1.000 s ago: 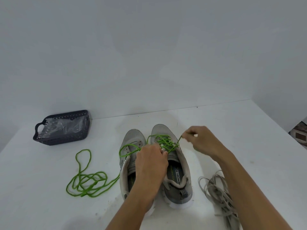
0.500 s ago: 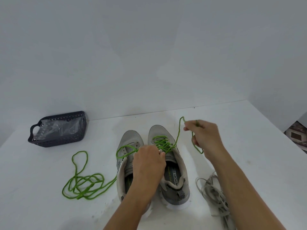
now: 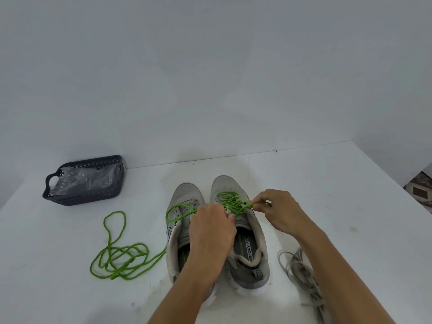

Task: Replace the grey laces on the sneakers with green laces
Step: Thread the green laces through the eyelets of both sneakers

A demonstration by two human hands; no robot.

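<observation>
Two grey sneakers sit side by side on the white bench (image 3: pixel 327 195), toes pointing away. The right sneaker (image 3: pixel 243 235) has a bright green lace (image 3: pixel 230 202) criss-crossed through its eyelets. The right hand (image 3: pixel 278 211) pinches that lace at the shoe's right edge; the left hand (image 3: pixel 210 232) curls onto it over the tongue. The left sneaker (image 3: pixel 184 220) carries one green loop, and a second green lace (image 3: pixel 121 256) trails in a tangle to its left. Grey laces (image 3: pixel 301 272) lie bunched right of the shoes. One dark basket (image 3: pixel 88 181) stands far left.
</observation>
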